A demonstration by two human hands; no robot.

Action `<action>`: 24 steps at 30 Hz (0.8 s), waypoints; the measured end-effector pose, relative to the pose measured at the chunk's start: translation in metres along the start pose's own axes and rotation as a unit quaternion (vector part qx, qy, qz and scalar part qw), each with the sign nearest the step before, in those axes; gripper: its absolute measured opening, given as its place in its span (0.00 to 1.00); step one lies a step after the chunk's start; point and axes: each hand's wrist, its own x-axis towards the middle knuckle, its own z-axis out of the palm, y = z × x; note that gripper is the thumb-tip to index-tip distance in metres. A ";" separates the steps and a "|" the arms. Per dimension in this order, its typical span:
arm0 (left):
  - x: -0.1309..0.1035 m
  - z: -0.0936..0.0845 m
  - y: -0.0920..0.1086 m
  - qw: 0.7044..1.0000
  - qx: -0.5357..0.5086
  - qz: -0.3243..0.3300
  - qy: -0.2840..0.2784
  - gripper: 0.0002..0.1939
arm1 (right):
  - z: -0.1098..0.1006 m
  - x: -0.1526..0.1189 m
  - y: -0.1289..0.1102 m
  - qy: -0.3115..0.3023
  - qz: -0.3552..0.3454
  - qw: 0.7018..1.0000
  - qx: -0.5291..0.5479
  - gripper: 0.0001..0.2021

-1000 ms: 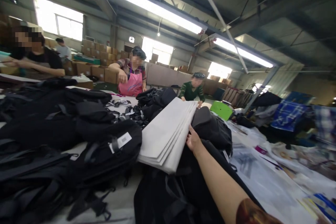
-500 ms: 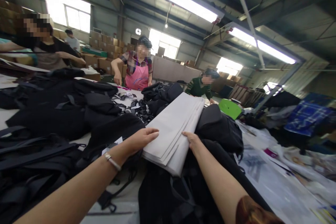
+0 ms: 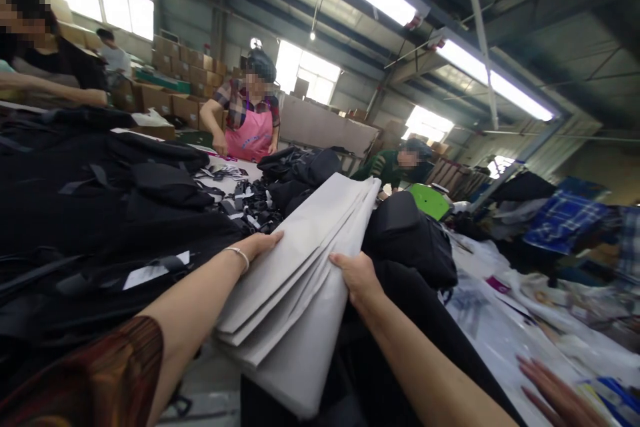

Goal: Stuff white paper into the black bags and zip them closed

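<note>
A folded stack of light grey sheets (image 3: 295, 280) lies tilted over black bags, its near layers fanned apart. My left hand (image 3: 263, 245) is at the stack's left edge, fingertips on the top sheet and the thumb hidden. On the right edge, my right hand (image 3: 353, 270) grips the sheets, thumb on top and the other fingers beneath, out of sight. A black bag (image 3: 407, 233) stands just right of the stack. Black bags and straps (image 3: 100, 207) are heaped on the left.
Another person's hand (image 3: 555, 387) reaches in at lower right over clear plastic (image 3: 490, 320). A person in a pink apron (image 3: 251, 133) stands across the table; others are at left and behind the stack. Small black straps (image 3: 250, 203) lie beyond the stack.
The stack has come nearer, and its near layers have spread apart. My left hand has shifted left and up along its edge. Another person's hand has appeared at lower right.
</note>
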 end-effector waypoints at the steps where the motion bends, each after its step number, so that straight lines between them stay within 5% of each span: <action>1: -0.005 -0.002 -0.008 0.999 -0.027 -0.008 -0.022 0.24 | -0.003 -0.008 -0.003 -0.013 -0.006 1.000 -0.001 0.20; 6: -0.045 0.006 -0.044 0.987 -0.153 0.026 -0.031 0.23 | -0.026 -0.038 -0.019 -0.066 -0.030 0.997 -0.038 0.27; 10: -0.086 0.018 -0.070 0.973 -0.227 0.047 0.013 0.24 | -0.042 -0.065 -0.028 -0.119 -0.018 0.990 -0.078 0.31; 14: -0.139 0.010 -0.097 0.954 -0.282 0.071 0.068 0.29 | -0.054 -0.106 -0.034 -0.136 -0.018 0.983 -0.119 0.35; 19: -0.217 -0.033 -0.137 0.933 -0.321 0.091 0.138 0.39 | -0.044 -0.163 -0.037 -0.180 -0.014 0.971 -0.156 0.37; 24: -0.295 -0.106 -0.186 0.925 -0.285 0.070 0.242 0.40 | 0.004 -0.218 -0.031 -0.280 -0.032 0.953 -0.108 0.32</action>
